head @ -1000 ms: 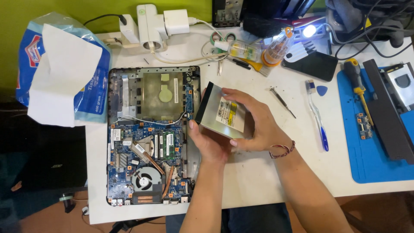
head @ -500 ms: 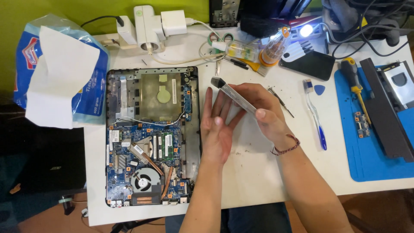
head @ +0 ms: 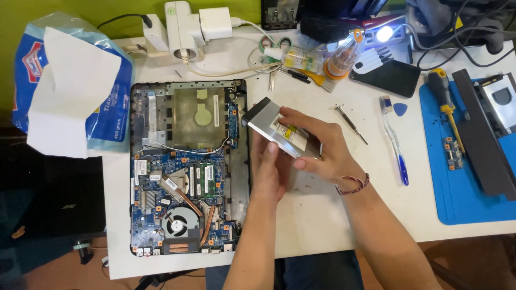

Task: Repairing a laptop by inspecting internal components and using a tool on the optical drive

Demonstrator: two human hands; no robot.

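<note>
A thin silver optical drive (head: 271, 124) with a label sticker is held tilted over the white table, just right of an opened laptop base (head: 185, 166). My right hand (head: 322, 147) grips the drive from above and the right, fingers over its top face. My left hand (head: 270, 172) is under it, fingers spread and touching its lower edge. The laptop base shows a blue circuit board, a round fan, copper heat pipes and memory sticks. The drive's far corner is close to the laptop's right edge.
A tissue pack (head: 70, 86) lies at the left. A small screwdriver (head: 351, 124), a toothbrush (head: 395, 140) and a blue pick (head: 400, 109) lie right of my hands. A blue mat (head: 462, 193) with parts, a power strip (head: 185, 27) and a lit lamp (head: 384, 33) line the edges.
The drive was turned from showing its labelled face, to edge-on, to a flatter tilt now. It has moved up and left toward the laptop's right edge, my hands shifting with it.
</note>
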